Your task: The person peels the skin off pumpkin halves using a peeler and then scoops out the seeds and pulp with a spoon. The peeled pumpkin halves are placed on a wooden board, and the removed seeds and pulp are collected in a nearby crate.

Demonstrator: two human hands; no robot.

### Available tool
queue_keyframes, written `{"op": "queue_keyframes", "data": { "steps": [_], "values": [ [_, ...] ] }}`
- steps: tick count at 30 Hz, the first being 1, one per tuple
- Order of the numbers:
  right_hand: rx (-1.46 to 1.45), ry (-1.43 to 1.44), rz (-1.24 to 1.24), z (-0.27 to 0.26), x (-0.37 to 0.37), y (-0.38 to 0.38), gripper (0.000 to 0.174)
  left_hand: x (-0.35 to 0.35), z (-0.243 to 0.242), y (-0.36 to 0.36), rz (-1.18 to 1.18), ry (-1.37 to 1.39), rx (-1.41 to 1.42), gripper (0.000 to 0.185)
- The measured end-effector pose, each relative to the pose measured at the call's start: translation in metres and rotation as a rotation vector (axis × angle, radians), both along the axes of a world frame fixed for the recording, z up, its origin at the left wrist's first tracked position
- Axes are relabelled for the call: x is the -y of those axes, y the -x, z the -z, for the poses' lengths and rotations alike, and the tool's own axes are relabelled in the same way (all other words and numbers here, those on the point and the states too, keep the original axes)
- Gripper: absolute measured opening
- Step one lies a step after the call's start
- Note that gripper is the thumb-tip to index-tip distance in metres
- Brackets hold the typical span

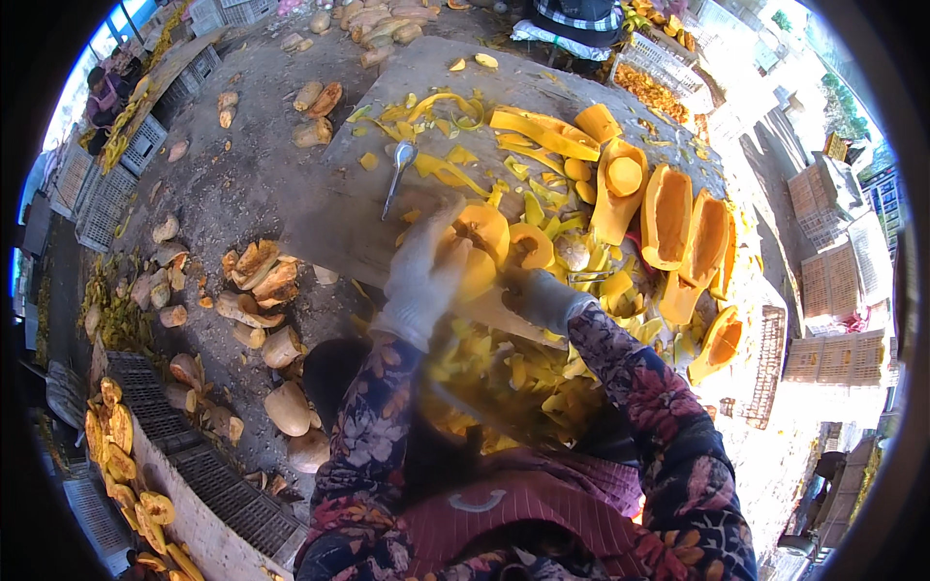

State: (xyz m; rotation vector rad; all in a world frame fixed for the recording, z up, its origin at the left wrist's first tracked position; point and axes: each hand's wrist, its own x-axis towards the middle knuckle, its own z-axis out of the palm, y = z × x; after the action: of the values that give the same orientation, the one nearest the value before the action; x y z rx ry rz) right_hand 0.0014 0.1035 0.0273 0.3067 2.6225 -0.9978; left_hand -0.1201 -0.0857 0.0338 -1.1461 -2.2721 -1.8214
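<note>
My left hand (418, 272), in a white glove and blurred by motion, lies along the left side of a cut orange squash piece (476, 272). Whether its fingers grip the squash cannot be made out. At the right of that piece is my gloved right hand (548, 299); its fingers are dark and blurred, so what they hold is unclear. A ring-shaped squash piece (530, 247) lies just beyond it. Farther up the board, a metal spoon (401, 163) rests on the surface. Yellow-green peelings (501, 370) are heaped below my hands, over my lap.
Hollowed, peeled squash halves (666, 218) lie to the right on the board (327, 210). Unpeeled squash (287, 407) and broken pieces (265, 272) cover the ground at left. Plastic crates (766, 363) stand at right. A person (109, 94) sits at the far left.
</note>
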Motion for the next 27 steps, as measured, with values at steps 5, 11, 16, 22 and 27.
{"op": "queue_keyframes", "data": {
  "steps": [5, 11, 16, 22, 27],
  "values": [
    [0.036, 0.221, 0.194, -0.009, -0.022, 0.016, 0.029, 0.030, 0.009, -0.012, -0.139, -0.144, 0.439, 0.049],
    [-0.119, 0.272, 0.393, -0.031, -0.032, 0.048, 0.034, 0.057, 0.022, -0.046, -0.165, -0.613, 1.085, 0.052],
    [-0.380, -0.221, 0.202, -0.017, -0.019, 0.050, 0.031, 0.062, 0.044, -0.047, -0.242, -0.521, 1.327, 0.040],
    [-0.386, -0.443, -0.046, 0.008, -0.008, 0.043, 0.033, 0.050, 0.051, -0.055, -0.357, -0.564, 1.306, 0.039],
    [-0.640, -0.293, -0.024, -0.008, -0.003, 0.028, 0.050, 0.056, 0.033, -0.057, -0.321, -0.553, 1.317, 0.039]
  ]
}}
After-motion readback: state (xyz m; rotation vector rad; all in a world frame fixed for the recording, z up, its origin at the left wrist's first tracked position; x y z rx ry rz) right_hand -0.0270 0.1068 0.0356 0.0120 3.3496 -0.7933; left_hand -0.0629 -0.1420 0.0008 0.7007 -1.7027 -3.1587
